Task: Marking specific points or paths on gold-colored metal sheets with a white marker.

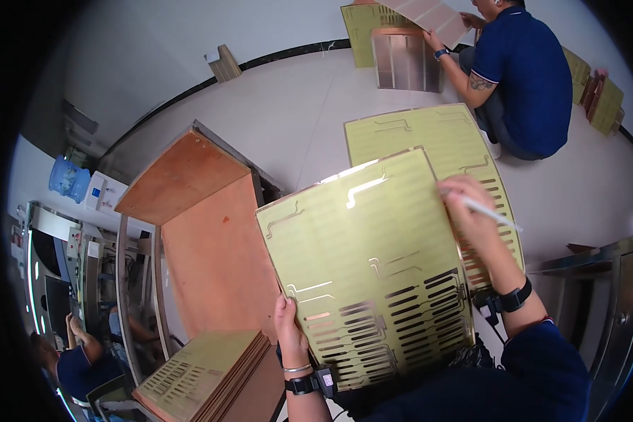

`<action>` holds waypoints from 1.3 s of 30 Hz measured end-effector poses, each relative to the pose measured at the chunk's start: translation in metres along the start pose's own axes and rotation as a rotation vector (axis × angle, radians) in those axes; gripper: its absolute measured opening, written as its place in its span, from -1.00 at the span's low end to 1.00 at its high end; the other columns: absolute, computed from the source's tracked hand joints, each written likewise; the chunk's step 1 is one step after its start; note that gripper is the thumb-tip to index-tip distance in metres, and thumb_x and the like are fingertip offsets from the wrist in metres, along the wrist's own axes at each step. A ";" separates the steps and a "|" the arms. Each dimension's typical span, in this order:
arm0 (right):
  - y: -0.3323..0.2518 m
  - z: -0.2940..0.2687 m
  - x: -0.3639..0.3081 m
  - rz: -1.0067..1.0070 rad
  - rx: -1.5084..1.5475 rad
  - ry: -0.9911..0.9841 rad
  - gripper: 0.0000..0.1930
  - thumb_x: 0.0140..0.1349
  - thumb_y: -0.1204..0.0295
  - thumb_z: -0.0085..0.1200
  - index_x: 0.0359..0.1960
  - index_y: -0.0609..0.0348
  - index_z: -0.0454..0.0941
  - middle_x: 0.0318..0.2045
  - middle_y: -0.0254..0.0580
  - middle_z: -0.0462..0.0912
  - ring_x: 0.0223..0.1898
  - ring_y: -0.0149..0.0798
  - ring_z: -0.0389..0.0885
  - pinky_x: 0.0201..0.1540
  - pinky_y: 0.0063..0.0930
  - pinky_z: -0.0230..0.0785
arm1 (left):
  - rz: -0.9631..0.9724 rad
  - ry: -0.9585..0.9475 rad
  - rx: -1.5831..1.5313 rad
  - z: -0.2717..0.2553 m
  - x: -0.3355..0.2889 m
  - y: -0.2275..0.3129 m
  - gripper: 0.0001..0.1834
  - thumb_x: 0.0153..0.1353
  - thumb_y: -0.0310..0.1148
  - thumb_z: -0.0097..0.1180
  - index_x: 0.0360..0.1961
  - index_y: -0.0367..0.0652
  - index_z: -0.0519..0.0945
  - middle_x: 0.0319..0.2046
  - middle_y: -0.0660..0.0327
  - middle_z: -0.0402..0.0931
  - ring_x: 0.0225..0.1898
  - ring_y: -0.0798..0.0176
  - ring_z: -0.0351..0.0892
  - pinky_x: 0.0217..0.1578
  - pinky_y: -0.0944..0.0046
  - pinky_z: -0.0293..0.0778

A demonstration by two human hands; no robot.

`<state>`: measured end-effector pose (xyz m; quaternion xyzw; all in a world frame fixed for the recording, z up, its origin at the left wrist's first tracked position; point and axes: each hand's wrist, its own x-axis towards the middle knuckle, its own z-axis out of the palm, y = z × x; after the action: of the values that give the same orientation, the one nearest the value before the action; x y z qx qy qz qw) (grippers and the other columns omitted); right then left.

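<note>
A large yellow-green circuit board panel (337, 239), with metallic traces and rows of long slots, is tilted up in front of me. My left hand (290, 329) grips its left edge, thumb on the face and the other fingers hidden behind. At the panel's upper right edge, my right hand (470, 214) is closed around a slim white pen (492, 212) that slants down to the right. Whether this hand also touches the panel, I cannot tell. Behind the held panel stands another yellow-green panel (408, 130), partly covered by it.
A stack of panels (204, 359) lies at the lower left on an orange-brown wooden stand (211, 246) with a raised back. A crouching person (524, 84) handles a pale panel (429, 17) at the upper right. Metal cabinets (619, 302) stand right; a water dispenser (105, 193) stands left.
</note>
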<state>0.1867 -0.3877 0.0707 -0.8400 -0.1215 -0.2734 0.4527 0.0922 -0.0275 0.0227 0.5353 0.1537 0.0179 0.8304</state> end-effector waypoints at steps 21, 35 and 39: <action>-0.028 0.065 -0.025 -0.362 0.070 -0.325 -0.77 -0.05 0.61 0.19 -0.30 0.18 0.50 -0.26 -0.19 0.57 -0.28 -0.13 0.54 -0.22 -0.39 0.46 | -0.017 0.011 -0.029 -0.006 0.003 -0.004 -0.78 0.36 -0.40 -0.10 -0.04 -0.25 0.46 -0.16 0.24 0.53 -0.14 0.38 0.51 -0.08 0.35 0.45; -0.024 0.066 -0.026 -0.302 0.080 -0.276 -0.81 -0.05 0.63 0.16 -0.36 0.18 0.50 -0.27 -0.21 0.57 -0.28 -0.16 0.56 -0.22 -0.40 0.47 | -0.005 0.005 -0.017 -0.004 0.002 -0.003 -0.77 0.35 -0.41 -0.09 -0.03 -0.26 0.45 -0.13 0.22 0.53 -0.12 0.37 0.51 -0.06 0.35 0.44; -0.017 0.055 -0.023 -0.263 0.056 -0.196 -0.81 -0.09 0.64 0.17 -0.39 0.17 0.51 -0.30 -0.23 0.59 -0.29 -0.16 0.58 -0.21 -0.41 0.47 | 0.008 -0.003 -0.052 -0.007 0.001 -0.004 -0.76 0.35 -0.40 -0.09 -0.02 -0.27 0.44 -0.11 0.19 0.53 -0.10 0.35 0.50 -0.04 0.33 0.43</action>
<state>0.1796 -0.3315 0.0453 -0.8265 -0.2816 -0.2436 0.4222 0.0909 -0.0225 0.0159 0.5141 0.1500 0.0244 0.8442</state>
